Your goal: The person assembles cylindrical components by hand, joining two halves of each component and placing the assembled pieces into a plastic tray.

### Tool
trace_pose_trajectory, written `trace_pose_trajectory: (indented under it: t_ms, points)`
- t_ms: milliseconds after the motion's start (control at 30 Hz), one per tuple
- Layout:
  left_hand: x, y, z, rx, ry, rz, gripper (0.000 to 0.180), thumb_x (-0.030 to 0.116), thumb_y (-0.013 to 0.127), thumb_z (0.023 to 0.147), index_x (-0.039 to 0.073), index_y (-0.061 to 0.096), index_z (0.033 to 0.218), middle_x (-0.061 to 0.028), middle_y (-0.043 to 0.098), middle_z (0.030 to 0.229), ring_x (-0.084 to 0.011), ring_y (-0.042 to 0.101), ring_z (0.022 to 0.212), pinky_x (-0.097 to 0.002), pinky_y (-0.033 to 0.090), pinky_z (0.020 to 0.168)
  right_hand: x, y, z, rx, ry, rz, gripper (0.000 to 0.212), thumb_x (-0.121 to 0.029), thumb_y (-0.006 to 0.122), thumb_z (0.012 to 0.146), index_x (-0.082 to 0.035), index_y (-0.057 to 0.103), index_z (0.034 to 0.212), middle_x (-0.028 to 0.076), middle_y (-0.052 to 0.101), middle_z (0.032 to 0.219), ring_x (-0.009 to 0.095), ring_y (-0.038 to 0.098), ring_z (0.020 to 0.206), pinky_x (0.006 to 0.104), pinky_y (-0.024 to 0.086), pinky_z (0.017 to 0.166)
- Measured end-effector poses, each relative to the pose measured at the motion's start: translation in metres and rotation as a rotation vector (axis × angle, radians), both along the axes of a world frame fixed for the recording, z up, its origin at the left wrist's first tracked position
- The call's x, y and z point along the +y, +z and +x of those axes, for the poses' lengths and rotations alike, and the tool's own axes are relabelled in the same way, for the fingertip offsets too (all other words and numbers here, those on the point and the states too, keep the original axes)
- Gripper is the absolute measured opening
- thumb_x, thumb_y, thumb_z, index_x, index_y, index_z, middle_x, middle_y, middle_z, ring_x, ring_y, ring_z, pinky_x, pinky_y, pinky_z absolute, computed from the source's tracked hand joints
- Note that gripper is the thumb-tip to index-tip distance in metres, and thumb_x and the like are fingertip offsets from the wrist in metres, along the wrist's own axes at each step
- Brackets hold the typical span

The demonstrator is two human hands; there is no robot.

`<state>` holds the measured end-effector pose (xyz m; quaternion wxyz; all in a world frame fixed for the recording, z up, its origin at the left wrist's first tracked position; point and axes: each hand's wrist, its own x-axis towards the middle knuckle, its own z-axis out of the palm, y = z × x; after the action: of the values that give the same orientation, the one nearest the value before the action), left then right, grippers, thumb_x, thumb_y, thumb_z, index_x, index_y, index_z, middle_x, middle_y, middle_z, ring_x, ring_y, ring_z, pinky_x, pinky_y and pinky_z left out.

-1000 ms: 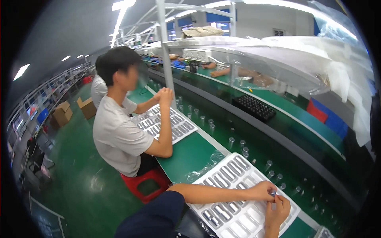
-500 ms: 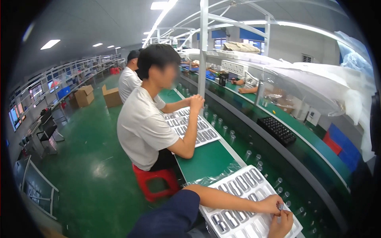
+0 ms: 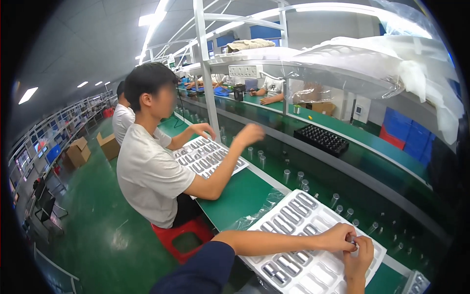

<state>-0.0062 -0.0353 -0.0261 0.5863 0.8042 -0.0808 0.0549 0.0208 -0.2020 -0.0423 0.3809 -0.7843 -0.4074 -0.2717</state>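
My left hand (image 3: 337,237) reaches across from the lower left, its fingers pinched together. Close against it is my right hand (image 3: 361,257), also closed at the fingertips. Between them sits a small shiny metal piece (image 3: 352,241), mostly covered by the fingers; its exact kind cannot be made out. Both hands are above a white moulded plastic tray (image 3: 329,267). Several silver metal cylinders (image 3: 276,273) lie in the tray's oblong pockets, while pockets near my hands are bare.
Upright silver cylinders (image 3: 335,200) stand along the dark green conveyor belt (image 3: 274,161) beyond the tray. To the left, a co-worker (image 3: 152,166) sits on a red stool (image 3: 178,240) at a similar tray (image 3: 196,158). Across the belt lies a black slotted tray (image 3: 320,139). Clear plastic film (image 3: 259,213) touches my tray.
The view has swung right, so the scene sits further left. The co-worker's hands, formerly together, are now apart, one out over the belt. My hands remain together around the small metal piece.
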Motion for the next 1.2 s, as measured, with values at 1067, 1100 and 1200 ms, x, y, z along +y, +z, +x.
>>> trace_pose_trajectory:
  t_ms: [1067, 1100, 1200]
  points:
    - [0.014, 0.009, -0.002, 0.091, -0.245, 0.075, 0.078, 0.024, 0.078, 0.074, -0.005, 0.041, 0.136, -0.0170, 0.067, 0.095, -0.0245, 0.065, 0.085, -0.0322, 0.052, 0.077, -0.004, 0.006, 0.004, 0.170, -0.035, 0.049, 0.036, 0.003, 0.071, 0.073, 0.000, 0.064, 0.108, 0.015, 0.066, 0.103, 0.028, 0.064, 0.092, 0.0331, 0.049, 0.081]
    - [0.015, 0.017, -0.006, 0.190, -0.277, 0.140, 0.090, 0.019, 0.076, 0.074, -0.003, 0.026, 0.146, -0.0193, 0.066, 0.101, -0.0288, 0.065, 0.090, -0.0348, 0.051, 0.083, -0.005, 0.008, 0.005, 0.303, -0.090, 0.118, 0.035, 0.001, 0.071, 0.075, -0.001, 0.064, 0.109, 0.012, 0.066, 0.103, 0.026, 0.063, 0.094, 0.0324, 0.048, 0.080]
    - [0.015, 0.012, -0.009, 0.097, -0.306, 0.197, 0.083, 0.012, 0.072, 0.074, -0.003, 0.029, 0.144, -0.0206, 0.067, 0.103, -0.0322, 0.065, 0.095, -0.0357, 0.050, 0.087, -0.021, 0.005, 0.029, 0.535, -0.144, 0.289, 0.030, -0.002, 0.069, 0.084, -0.001, 0.063, 0.114, 0.007, 0.066, 0.104, 0.017, 0.063, 0.096, 0.0288, 0.048, 0.081]
